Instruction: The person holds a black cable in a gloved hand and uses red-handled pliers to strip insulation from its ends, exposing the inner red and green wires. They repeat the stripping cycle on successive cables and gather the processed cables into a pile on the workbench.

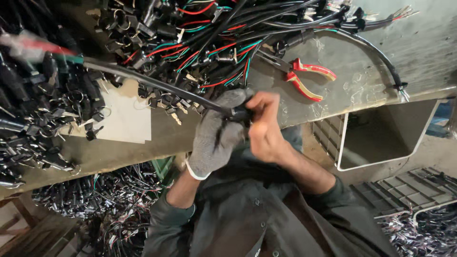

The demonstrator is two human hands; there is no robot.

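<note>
Above grey metal bench [333, 102]: knit-gloved left hand [216, 135], bare right hand [264, 126] both clamp black sleeved cable [157, 83].

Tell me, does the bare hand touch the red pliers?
Apart. The head view shows the right hand at the black cable, with bare table between it and the pliers.

Left hand [216, 138] wore a grey knit cloth glove, matt and slightly fuzzy; right hand [265, 126] was bare. Cable [157, 83] between them had smooth, semi-glossy black plastic sheathing. Pliers [304, 76] had glossy red plastic grips. Workbench [419, 52] was dull, scuffed metal. Paper sheet [126, 116] looked matt white. Keys [176, 116] were shiny metal.
</note>
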